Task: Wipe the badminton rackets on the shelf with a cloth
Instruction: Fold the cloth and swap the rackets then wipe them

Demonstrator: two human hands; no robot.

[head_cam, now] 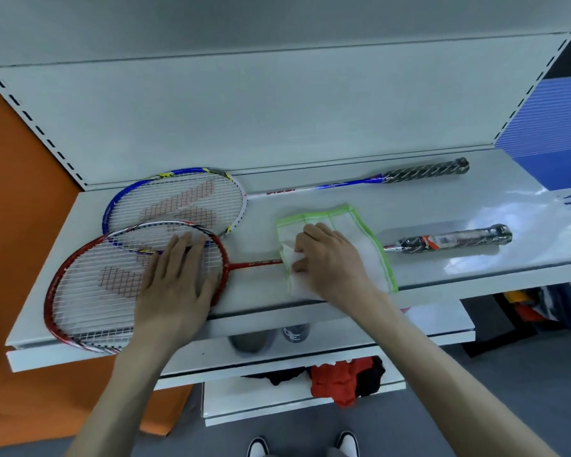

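Observation:
Two badminton rackets lie flat on the white shelf (310,199). The red racket (89,291) is nearest me, its head at the left and its wrapped handle at the right. The blue racket (178,206) lies behind it, and the red head overlaps the blue one. My left hand (178,278) rests flat, fingers straight, on the red racket's strings. A white cloth with a green border (360,255) covers the red racket's shaft. My right hand (327,262) sits on the cloth with its fingers curled into the fabric, pinching a fold.
The shelf's back panel rises right behind the blue racket. An orange wall (20,225) stands at the left. Lower shelves below hold shoes (267,338) and red and black clothes (343,380). The shelf's right part carries a glossy sheet.

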